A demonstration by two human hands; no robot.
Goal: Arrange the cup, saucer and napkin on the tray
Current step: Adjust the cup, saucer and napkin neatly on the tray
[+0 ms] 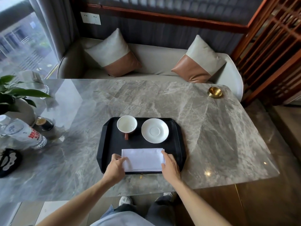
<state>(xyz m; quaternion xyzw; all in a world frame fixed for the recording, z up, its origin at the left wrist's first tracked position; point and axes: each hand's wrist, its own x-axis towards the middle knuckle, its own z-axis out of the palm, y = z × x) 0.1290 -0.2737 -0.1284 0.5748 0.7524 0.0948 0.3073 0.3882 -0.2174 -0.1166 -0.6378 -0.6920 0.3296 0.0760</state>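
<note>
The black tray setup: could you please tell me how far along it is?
Done: the white-lined brown cup and white saucer sit side by side on the black tray. In hand: left hand and right hand touch the white folded napkin's ends. Possibly left: cup onto saucer.

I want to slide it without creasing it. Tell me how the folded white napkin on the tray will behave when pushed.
The napkin looks thin and layered, so it is probably light and floppy. Pushed from one edge, it will likely buckle or fan apart on the tray. Both hands at opposite ends should keep it flat.
</note>
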